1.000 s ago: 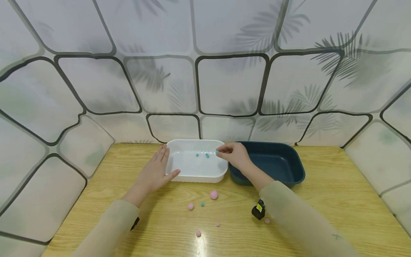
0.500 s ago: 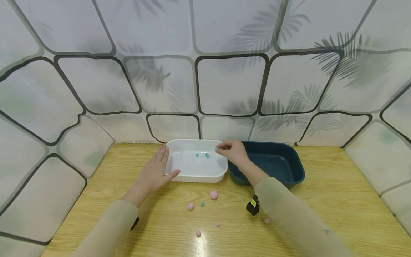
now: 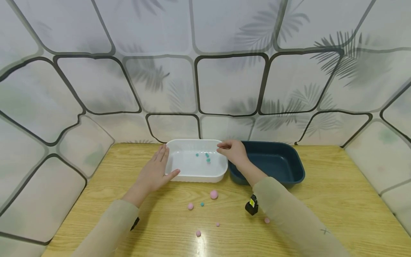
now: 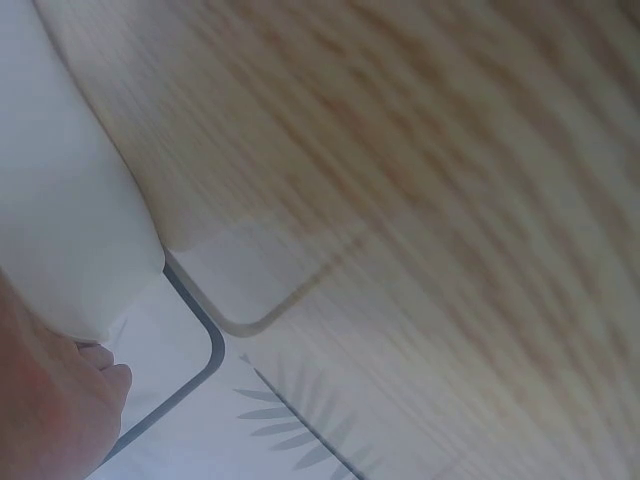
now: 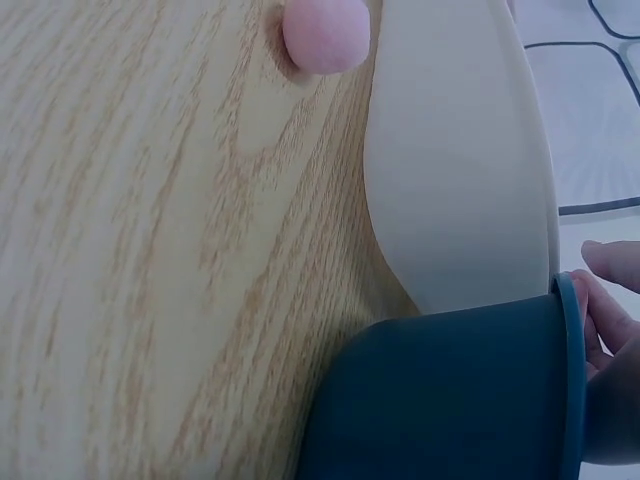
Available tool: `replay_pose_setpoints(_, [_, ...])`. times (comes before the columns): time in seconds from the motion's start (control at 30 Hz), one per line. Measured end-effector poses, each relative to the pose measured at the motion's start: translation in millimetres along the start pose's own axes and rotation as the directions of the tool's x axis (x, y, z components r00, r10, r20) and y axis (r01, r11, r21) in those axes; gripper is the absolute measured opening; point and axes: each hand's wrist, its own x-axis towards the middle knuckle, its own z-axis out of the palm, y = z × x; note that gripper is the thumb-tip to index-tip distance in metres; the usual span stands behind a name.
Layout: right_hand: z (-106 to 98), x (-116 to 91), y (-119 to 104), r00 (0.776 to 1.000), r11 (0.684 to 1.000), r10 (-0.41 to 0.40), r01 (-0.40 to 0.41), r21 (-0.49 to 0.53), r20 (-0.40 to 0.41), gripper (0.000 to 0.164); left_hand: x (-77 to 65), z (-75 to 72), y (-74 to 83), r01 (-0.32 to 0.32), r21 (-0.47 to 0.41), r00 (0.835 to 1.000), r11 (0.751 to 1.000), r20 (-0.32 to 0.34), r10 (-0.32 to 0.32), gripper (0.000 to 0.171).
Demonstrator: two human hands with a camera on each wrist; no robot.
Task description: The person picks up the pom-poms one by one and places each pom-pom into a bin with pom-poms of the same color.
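My left hand point(image 3: 154, 170) rests on the left end of a white tray point(image 3: 192, 178), fingers straight along its rim and thumb over the front edge. Several small teal pom-poms point(image 3: 208, 160) lie inside the tray. Above its right end is my right hand point(image 3: 234, 153), thumb and fingertips slightly apart with nothing between them. The right wrist view shows that hand point(image 5: 612, 300) beyond the rim of the dark blue tub point(image 5: 450, 400). The left wrist view catches only part of my left hand point(image 4: 60, 400) beside the white tray point(image 4: 70, 170).
The dark blue tub point(image 3: 273, 159) stands against the white tray's right end. In front, on the wooden table point(image 3: 154, 228), lie a large pink pom-pom point(image 3: 213, 194), several smaller pink ones and a teal one point(image 3: 202, 204). A patterned backdrop point(image 3: 231, 85) rises behind.
My right hand has let go of a teal pom-pom, which now lies in the white tray near the others. The right forearm shifted slightly left; my left hand has stayed put.
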Motion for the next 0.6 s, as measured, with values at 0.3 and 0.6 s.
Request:
replay_pose_setpoints(0.3, [-1.0, -2.4, 0.0, 1.0, 1.0, -0.012, 0.012, 0.009, 0.002, 0.021, 0.4, 0.7, -0.1, 0.002, 0.005, 1.0, 1.0, -0.006, -0.002, 0.1])
replay_pose_setpoints(0.6, [-4.6, -6.2, 1.5, 0.999, 0.999, -0.045, 0.044, 0.033, 0.028, 0.023, 1.3, 0.9, -0.7, -0.001, 0.017, 1.0, 1.0, -0.009, 0.001, 0.101])
